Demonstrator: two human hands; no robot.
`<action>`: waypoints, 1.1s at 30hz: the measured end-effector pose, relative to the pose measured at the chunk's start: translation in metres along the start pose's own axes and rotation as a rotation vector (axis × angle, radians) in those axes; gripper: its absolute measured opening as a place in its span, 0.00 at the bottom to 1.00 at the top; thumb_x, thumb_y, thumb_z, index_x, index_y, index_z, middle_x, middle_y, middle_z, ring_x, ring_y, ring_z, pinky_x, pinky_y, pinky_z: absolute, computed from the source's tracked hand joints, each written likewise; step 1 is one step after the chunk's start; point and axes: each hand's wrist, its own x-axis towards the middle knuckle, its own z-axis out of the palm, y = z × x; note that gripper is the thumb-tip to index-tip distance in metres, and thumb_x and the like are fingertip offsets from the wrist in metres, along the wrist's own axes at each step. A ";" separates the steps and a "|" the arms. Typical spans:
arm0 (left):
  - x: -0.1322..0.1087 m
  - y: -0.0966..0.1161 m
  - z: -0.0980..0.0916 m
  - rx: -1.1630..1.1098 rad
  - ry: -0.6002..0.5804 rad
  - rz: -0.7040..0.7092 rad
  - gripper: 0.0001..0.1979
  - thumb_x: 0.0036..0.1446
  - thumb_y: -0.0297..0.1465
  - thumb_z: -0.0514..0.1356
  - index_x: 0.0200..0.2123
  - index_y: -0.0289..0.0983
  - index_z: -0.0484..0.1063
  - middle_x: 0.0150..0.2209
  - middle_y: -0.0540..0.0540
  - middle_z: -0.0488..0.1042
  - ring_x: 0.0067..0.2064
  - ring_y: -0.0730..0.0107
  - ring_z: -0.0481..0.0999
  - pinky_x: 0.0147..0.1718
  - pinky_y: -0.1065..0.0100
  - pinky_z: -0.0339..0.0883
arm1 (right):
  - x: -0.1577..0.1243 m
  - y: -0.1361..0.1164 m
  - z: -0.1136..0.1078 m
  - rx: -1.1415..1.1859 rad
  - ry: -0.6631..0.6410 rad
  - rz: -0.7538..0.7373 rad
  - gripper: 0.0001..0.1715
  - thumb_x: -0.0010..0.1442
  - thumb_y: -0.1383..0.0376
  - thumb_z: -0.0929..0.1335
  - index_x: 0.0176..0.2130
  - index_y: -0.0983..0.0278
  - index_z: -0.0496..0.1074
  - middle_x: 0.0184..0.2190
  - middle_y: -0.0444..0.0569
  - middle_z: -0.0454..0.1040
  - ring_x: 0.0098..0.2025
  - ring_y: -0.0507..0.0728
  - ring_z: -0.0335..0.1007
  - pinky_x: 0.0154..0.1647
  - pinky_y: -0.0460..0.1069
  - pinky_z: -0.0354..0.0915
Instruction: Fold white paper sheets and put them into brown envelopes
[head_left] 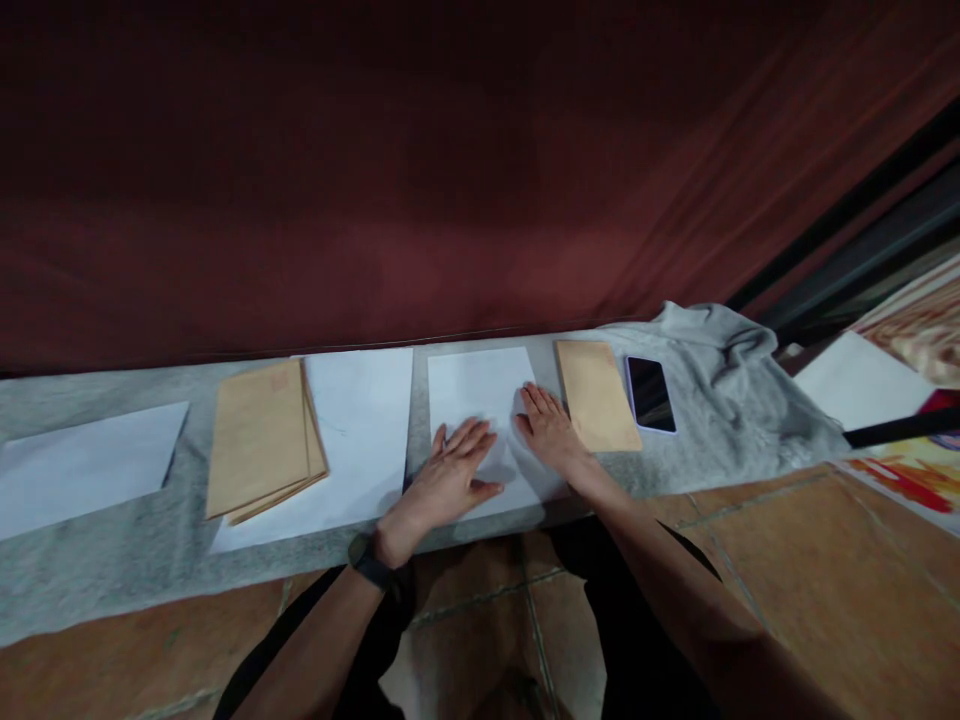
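A white sheet of paper (480,385) lies flat in front of me on a grey cloth. My left hand (454,470) rests on its lower left part, fingers spread, with a dark watch on that wrist. On the sheet's right side lies my right hand (549,425), palm down with the fingers stretched out. Neither hand grips anything. Just right of the right hand is a single brown envelope (598,395). Left of the sheet, a stack of brown envelopes (262,435) partly covers a stack of white paper (360,430).
A phone (651,394) lies beside the single envelope. Folded white paper (90,462) is at far left. The grey cloth (720,430) bunches up at right. A dark red curtain (450,200) hangs behind, and a tiled floor (810,560) shows below. Painted paper (911,480) lies at right.
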 end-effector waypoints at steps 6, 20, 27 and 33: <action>-0.026 0.014 0.002 0.021 -0.092 0.012 0.33 0.59 0.31 0.59 0.69 0.40 0.62 0.73 0.41 0.57 0.75 0.59 0.53 0.73 0.47 0.41 | -0.004 0.012 -0.013 0.027 -0.083 -0.079 0.31 0.71 0.63 0.62 0.69 0.70 0.63 0.72 0.58 0.59 0.74 0.63 0.54 0.73 0.60 0.54; -0.047 0.014 -0.012 0.041 -0.200 0.068 0.40 0.54 0.19 0.53 0.70 0.44 0.59 0.75 0.47 0.53 0.76 0.61 0.48 0.73 0.49 0.42 | -0.008 0.031 -0.028 0.125 -0.129 -0.163 0.28 0.71 0.67 0.61 0.67 0.66 0.67 0.70 0.56 0.63 0.71 0.61 0.60 0.73 0.58 0.57; -0.042 -0.005 -0.020 -0.007 -0.140 -0.020 0.34 0.56 0.17 0.52 0.65 0.39 0.67 0.68 0.42 0.67 0.68 0.62 0.67 0.67 0.58 0.60 | -0.013 0.036 -0.040 0.225 -0.132 -0.133 0.28 0.69 0.71 0.60 0.65 0.64 0.69 0.68 0.53 0.66 0.68 0.59 0.65 0.71 0.57 0.61; -0.039 -0.033 -0.031 -0.343 0.199 -0.334 0.13 0.63 0.34 0.58 0.45 0.41 0.80 0.45 0.46 0.84 0.43 0.59 0.83 0.45 0.64 0.74 | -0.017 0.046 -0.052 0.416 -0.192 -0.112 0.32 0.61 0.78 0.60 0.59 0.62 0.76 0.62 0.52 0.74 0.63 0.60 0.72 0.67 0.54 0.64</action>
